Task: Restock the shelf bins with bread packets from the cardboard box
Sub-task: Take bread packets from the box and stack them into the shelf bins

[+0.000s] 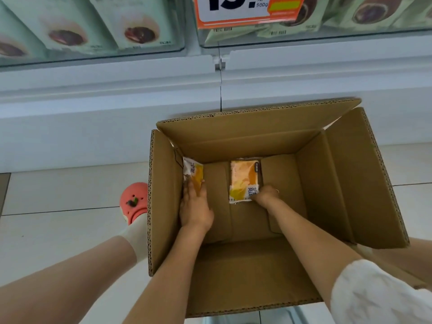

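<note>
An open cardboard box (327,183) stands on the floor below me. Two orange-and-white bread packets lie inside. One packet (192,171) leans in the far left corner, and my left hand (195,206) rests on its near end with fingers stretched out. The other packet (244,177) lies flat in the middle of the box floor. My right hand (266,195) has its fingers curled on that packet's near right corner. Above the box, clear shelf bins (93,50) hold pale green packets (138,22).
A white shelf base (93,108) runs across behind the box. An orange price sign (245,10) hangs at the top. My foot in a pink clog (134,201) stands on the tiled floor left of the box. A white sleeve (378,293) shows at lower right.
</note>
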Action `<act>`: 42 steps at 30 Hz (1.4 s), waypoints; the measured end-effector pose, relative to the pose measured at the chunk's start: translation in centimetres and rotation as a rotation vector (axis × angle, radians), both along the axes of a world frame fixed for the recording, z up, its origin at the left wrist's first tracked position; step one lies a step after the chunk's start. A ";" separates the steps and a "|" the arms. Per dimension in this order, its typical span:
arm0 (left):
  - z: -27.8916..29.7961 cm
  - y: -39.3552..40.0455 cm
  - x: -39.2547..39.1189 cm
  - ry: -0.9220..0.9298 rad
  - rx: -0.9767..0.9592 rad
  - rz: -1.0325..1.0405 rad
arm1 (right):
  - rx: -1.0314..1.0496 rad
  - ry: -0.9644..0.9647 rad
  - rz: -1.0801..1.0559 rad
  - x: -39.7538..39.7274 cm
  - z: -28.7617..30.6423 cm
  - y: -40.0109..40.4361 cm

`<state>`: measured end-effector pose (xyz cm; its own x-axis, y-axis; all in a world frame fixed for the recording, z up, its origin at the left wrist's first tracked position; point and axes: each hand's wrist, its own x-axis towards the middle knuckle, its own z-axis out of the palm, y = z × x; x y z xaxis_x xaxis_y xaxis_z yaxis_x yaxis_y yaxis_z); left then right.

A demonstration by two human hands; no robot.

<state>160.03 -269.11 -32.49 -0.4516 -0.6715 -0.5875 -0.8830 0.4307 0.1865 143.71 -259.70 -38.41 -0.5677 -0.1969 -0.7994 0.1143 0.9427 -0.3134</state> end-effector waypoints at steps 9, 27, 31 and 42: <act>0.4 -0.1 0.1 0.004 0.029 0.000 | -0.212 -0.038 -0.399 0.5 0.3 0.4; 6.5 -0.4 -2.7 0.477 0.179 0.186 | -0.541 0.601 0.723 -2.6 18.7 3.3; 11.9 -1.5 -4.8 0.805 0.448 0.414 | -0.602 0.707 0.838 -2.6 25.1 5.1; 25.8 -0.8 -8.2 1.312 -0.043 0.231 | -1.329 0.754 0.020 -2.6 34.5 5.3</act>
